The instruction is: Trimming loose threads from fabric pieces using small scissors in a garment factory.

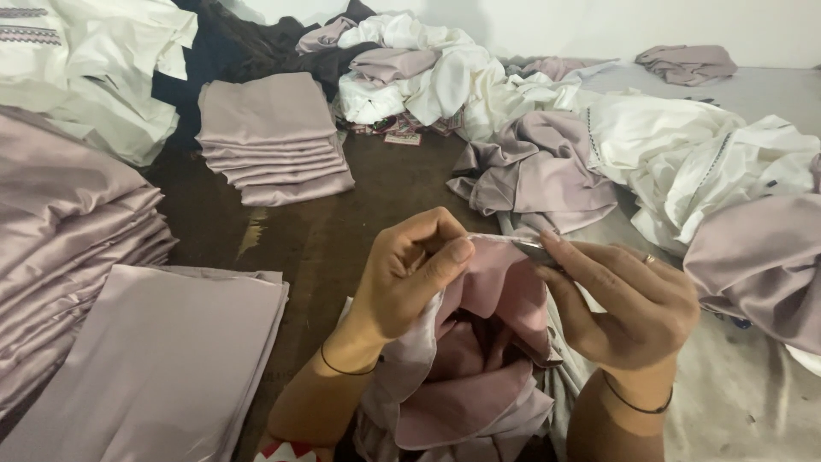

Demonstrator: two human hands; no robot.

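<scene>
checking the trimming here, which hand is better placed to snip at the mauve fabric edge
Right. The right hand holds a small metal tool, probably a snipper, with its tip at the edge of the mauve fabric. The left hand only pinches that edge taut, so it likely serves as the holder.

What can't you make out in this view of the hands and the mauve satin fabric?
- Head view: the small metal tool in the right hand is mostly covered by its fingers, so its kind is unclear.
- The mauve satin fabric piece runs off the bottom edge.
- The left hand hides the pinched fabric edge.
</scene>
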